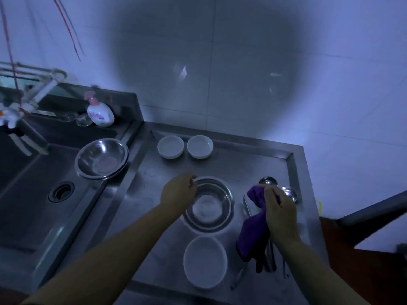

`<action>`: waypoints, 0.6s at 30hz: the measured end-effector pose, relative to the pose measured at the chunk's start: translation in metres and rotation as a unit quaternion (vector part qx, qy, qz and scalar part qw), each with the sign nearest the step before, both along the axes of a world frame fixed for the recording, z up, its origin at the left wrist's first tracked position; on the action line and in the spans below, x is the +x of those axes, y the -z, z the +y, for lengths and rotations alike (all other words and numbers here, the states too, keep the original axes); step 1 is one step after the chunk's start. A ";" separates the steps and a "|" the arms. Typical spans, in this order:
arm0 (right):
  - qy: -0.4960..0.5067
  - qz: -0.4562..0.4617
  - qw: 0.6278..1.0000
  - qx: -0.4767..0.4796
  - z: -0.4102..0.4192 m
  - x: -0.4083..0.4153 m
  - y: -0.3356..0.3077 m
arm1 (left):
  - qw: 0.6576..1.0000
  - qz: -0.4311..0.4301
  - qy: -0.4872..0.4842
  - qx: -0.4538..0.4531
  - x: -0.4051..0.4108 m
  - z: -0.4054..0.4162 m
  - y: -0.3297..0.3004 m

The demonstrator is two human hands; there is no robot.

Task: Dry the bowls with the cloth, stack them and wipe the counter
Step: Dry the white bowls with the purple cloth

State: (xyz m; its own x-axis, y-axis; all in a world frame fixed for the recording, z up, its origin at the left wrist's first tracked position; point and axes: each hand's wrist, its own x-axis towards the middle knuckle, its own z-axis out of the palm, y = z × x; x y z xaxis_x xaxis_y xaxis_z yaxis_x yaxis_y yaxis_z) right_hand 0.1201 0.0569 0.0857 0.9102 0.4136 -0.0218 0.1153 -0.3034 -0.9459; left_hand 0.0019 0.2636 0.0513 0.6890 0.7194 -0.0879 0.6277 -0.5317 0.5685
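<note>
The right hand (279, 211) has its grip clamped on a purple cloth (253, 230), which hangs over ladles (277, 188) at the steel desk's (253, 155) right side. The left hand (178, 192) rests on the rim of a steel bowl (208, 204) at the centre — fingers curled, though whether they pinch the rim I cannot tell. A white bowl (205, 261) sits nearer, 2 small white bowls (170, 146) farther back, and another steel bowl (101, 158) stands in the sink (33, 194).
</note>
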 end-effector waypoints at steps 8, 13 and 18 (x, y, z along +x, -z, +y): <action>0.066 -0.031 0.997 -0.023 0.046 0.021 0.000 | 0.978 0.018 -0.100 -0.184 0.090 0.093 0.057; 0.101 -0.001 0.994 -0.037 0.053 0.031 0.010 | 0.843 -0.125 -0.240 -0.464 0.140 0.112 0.084; 0.115 0.010 0.992 -0.059 0.050 0.032 0.020 | 0.788 -0.155 -0.297 -0.517 0.164 0.121 0.097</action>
